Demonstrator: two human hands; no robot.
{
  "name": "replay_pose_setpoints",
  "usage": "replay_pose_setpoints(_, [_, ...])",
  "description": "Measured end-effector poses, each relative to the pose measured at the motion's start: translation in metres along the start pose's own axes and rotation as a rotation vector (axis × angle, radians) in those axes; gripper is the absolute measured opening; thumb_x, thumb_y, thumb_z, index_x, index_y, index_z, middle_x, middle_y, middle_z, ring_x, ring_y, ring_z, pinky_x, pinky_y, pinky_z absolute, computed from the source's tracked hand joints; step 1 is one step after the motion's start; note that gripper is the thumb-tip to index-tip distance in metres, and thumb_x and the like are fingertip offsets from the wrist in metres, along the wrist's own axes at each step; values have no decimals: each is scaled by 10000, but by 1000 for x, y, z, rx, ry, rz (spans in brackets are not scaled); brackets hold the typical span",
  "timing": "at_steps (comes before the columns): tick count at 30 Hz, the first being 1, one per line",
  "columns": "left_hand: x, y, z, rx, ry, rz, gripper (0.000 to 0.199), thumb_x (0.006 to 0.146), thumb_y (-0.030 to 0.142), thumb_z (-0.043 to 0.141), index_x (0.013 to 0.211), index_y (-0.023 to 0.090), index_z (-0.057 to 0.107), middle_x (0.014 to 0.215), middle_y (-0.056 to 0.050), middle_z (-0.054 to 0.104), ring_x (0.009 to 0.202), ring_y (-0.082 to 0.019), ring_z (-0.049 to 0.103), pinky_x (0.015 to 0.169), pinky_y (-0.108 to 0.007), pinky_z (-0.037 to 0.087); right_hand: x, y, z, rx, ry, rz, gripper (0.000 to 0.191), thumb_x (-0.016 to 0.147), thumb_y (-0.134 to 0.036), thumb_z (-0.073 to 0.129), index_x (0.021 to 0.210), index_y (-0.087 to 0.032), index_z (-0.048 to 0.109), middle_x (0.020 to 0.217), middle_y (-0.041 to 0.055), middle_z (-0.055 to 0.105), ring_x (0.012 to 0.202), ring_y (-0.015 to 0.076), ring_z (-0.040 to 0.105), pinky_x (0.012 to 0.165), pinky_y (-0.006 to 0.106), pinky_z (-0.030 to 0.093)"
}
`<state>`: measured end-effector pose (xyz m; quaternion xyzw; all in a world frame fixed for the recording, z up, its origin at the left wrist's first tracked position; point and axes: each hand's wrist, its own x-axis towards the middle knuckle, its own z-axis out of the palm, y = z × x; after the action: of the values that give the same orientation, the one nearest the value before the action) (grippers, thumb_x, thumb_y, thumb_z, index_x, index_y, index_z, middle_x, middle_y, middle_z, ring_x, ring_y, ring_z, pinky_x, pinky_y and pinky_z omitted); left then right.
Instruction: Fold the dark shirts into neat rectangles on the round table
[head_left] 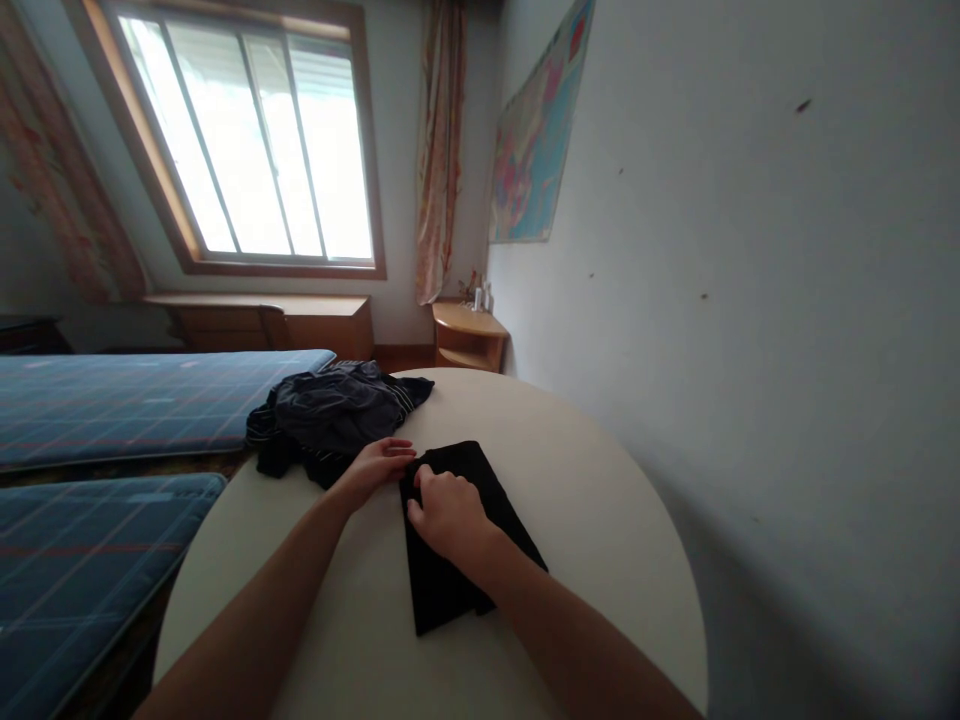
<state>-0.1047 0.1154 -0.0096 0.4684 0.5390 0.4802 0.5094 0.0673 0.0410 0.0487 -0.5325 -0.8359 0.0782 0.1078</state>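
Observation:
A black folded cloth lies flat on the round cream table, in front of me. My left hand is at its upper left edge, with fingers stretched toward the cloth and slightly apart. Over the cloth's upper left part rests my right hand, its fingers curled down at the fabric; whether they pinch it is hard to make out. Beyond my left hand sits a crumpled pile of dark grey and black clothes at the table's far left edge.
Two blue plaid mattresses lie left of the table. A white wall with a map stands at the right. At the back are a wooden desk, a corner shelf and a window with curtains.

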Motion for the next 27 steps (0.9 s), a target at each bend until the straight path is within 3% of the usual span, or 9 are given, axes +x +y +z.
replay_pose_setpoints(3, [3,-2,3,28,70,27,524,545,409,878,925,145,634,912,-80,707,769,-176,672,641,-256,515,-6,17,4,144,-49,-117,287,907,-361,554,1117,-180,627,931,101,739,886,257,707,771,334,497])
replay_pose_setpoints(7, [4,-3,8,94,78,39,509,540,451,861,874,141,634,785,-38,682,644,-149,627,574,-252,476,-18,46,7,358,-125,-350,248,896,-246,572,1126,-201,651,967,41,734,841,162,686,773,250,475])
replay_pose_setpoints(12, [1,-4,11,154,48,108,503,483,348,879,885,146,654,867,-61,713,657,-150,624,601,-261,466,-38,64,9,444,-88,-577,310,878,-326,643,1155,-186,653,1246,80,637,1145,185,586,1001,278,417])
replay_pose_setpoints(16, [4,-7,12,208,45,127,445,548,408,831,864,148,656,786,-45,699,622,-147,605,579,-258,446,-51,59,5,252,-95,-584,584,741,-515,766,1223,-220,619,1231,89,605,1100,240,570,1005,367,405])
replay_pose_setpoints(19, [5,-9,10,263,23,124,435,584,444,798,870,147,659,719,-32,689,600,-149,593,559,-254,432,-58,55,2,123,-129,-604,674,651,-534,816,1221,-235,618,1200,87,592,1073,264,552,987,403,404])
replay_pose_setpoints(27, [-1,-4,1,431,-33,134,392,613,409,744,892,141,684,611,-3,661,545,-155,566,526,-247,386,-61,63,-7,214,-175,-540,510,779,-352,741,1260,-237,617,1175,67,620,1049,210,587,921,307,445])
